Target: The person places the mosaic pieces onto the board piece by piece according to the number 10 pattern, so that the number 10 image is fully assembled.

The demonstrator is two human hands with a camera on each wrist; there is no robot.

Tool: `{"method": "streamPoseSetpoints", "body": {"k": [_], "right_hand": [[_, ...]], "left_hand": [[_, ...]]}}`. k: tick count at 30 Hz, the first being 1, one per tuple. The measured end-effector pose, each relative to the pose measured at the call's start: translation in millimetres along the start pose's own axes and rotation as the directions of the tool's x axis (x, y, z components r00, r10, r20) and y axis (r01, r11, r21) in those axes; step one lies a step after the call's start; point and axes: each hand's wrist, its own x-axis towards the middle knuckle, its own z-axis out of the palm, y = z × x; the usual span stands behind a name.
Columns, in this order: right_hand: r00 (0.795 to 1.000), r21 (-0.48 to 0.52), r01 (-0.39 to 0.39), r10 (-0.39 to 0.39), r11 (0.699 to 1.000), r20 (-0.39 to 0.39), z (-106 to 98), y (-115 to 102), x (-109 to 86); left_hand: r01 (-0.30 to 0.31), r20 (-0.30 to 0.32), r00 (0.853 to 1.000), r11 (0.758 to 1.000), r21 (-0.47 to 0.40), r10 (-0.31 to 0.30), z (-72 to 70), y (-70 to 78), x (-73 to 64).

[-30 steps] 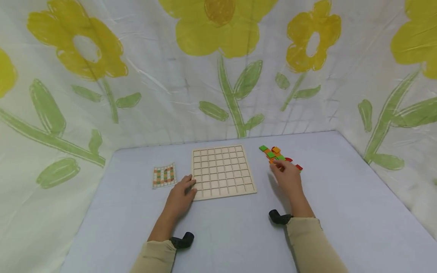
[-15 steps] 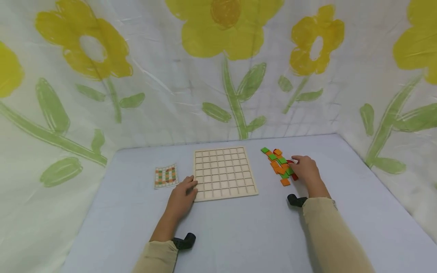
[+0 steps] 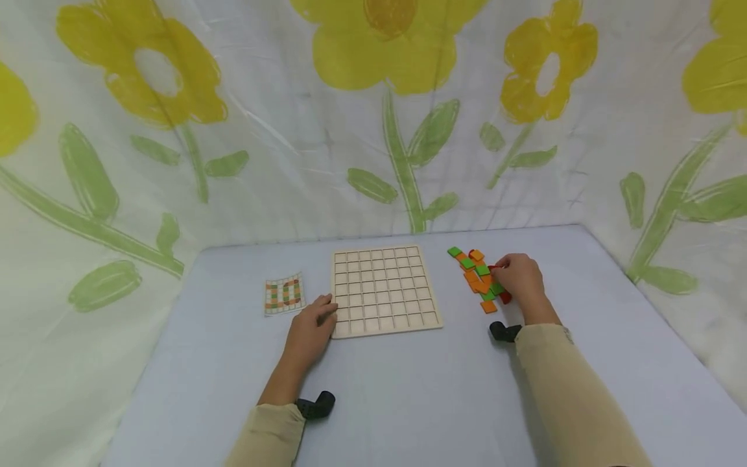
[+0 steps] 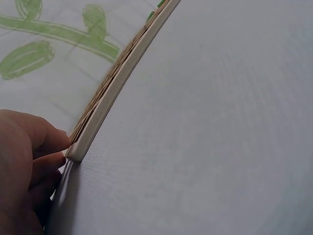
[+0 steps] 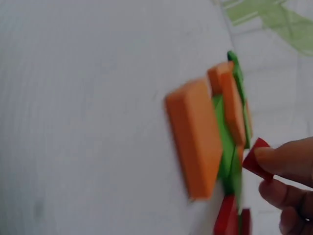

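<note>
A pale wooden board [image 3: 385, 292] with a grid of square recesses lies on the table. My left hand [image 3: 311, 329] rests at its left edge, thumb and fingers touching the near corner, as the left wrist view also shows the board's corner [image 4: 78, 152] at the fingertips. My right hand [image 3: 521, 282] is at the right side of a pile of coloured tiles. Between thumb and finger it pinches a small red tile [image 5: 257, 159]. Beside that tile are orange tiles [image 5: 195, 142], green tiles [image 5: 225, 142] and other red tiles [image 5: 226, 218].
Left of the board lies a printed pattern card [image 3: 284, 294] with orange, green and red squares. A flower-printed white cloth [image 3: 280, 194] hangs behind the table [image 3: 385, 402]. One orange tile [image 3: 488, 307] lies at the pile's near end.
My right hand has moved from above the pile to its right side, uncovering more tiles, and now pinches a red tile. The left hand has stayed at the board's edge.
</note>
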Motion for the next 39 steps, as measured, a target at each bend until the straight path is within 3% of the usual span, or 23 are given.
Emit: {"method": "streamPoseSetpoints", "body": {"k": [5, 11, 17, 21, 29, 39], "right_hand": [[0.997, 0.140, 0.072, -0.065, 0.988, -0.049, 6, -31, -2.6], [0.986, 0.294, 0.125, -0.151, 0.947, 0.067, 33, -82, 1.0], [0.983, 0.287, 0.056, -0.104, 0.956, 0.153, 60, -109, 5.7], [0.983, 0.284, 0.019, -0.071, 0.959, 0.172, 72, -119, 4.7], [0.978, 0.316, 0.038, -0.100, 0.948, 0.184, 92, -124, 3.2], [0.980, 0.321, 0.005, -0.068, 0.947, 0.185, 95, -127, 6.0]], "left_hand": [[0.001, 0.000, 1.000, 1.000, -0.013, -0.001, -2.1, 2.5, 0.0], [0.005, -0.008, 1.000, 1.000, -0.018, -0.005, -1.1, 1.4, 0.7], [0.009, -0.002, 1.000, 1.000, -0.025, -0.009, 1.6, -0.5, 0.7], [0.010, -0.004, 1.000, 1.000, -0.019, -0.010, -0.4, -0.5, 0.2], [0.019, -0.004, 1.000, 0.999, -0.031, -0.019, -1.9, -1.0, -1.9], [0.010, -0.021, 1.000, 0.999, -0.030, -0.011, -1.9, 0.4, 0.1]]}}
